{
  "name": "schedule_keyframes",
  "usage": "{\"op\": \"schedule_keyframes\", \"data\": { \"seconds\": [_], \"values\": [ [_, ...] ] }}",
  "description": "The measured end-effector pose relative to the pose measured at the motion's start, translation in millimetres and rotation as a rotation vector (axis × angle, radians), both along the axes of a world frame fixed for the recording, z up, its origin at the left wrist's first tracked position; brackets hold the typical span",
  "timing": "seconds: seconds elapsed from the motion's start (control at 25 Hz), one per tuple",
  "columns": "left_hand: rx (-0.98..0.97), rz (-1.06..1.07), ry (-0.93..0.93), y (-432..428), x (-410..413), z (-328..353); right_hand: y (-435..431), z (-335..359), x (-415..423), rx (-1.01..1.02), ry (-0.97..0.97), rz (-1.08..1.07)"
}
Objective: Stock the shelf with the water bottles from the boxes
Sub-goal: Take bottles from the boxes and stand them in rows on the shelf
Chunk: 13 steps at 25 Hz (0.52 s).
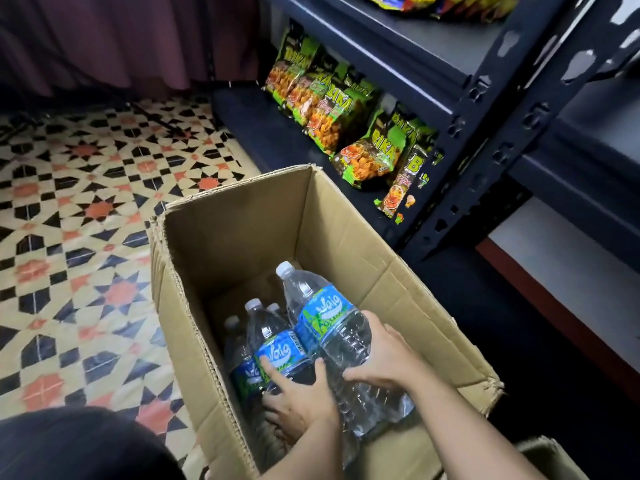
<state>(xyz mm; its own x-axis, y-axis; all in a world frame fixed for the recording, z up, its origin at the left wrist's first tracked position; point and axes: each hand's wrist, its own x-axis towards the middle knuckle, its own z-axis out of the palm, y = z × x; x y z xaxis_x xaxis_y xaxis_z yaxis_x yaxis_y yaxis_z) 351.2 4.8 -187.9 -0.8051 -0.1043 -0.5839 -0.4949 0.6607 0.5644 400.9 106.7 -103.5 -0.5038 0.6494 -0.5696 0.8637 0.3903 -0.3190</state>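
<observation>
Weight first: full, heavy, slick plastic; take ribbed waist below label. Right hand wraps raised water bottle, neck toward 11 o'clock, over cardboard box. Left hand grips second bottle inside box. Shelf at 1 o'clock.

You see clear glossy plastic water bottles with shiny blue-green film labels, a brown matt corrugated cardboard box with rough torn edges, a dark matt painted metal shelf rack, glossy green plastic snack bags and a purple cloth curtain.
</observation>
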Motion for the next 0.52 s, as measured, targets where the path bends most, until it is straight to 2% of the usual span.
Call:
{"op": "schedule_keyframes", "data": {
  "seconds": [0.08,0.24,0.52],
  "values": [
    [0.017,0.100,0.022,1,-2,-5,1,0,-5,0.046,-0.030,-0.001],
    [0.006,0.221,-0.069,3,-10,-9,0,1,-7,0.124,-0.046,-0.001],
    [0.031,0.263,-0.057,4,-15,-10,-4,5,-4,0.197,0.048,-0.049]
  ]
}}
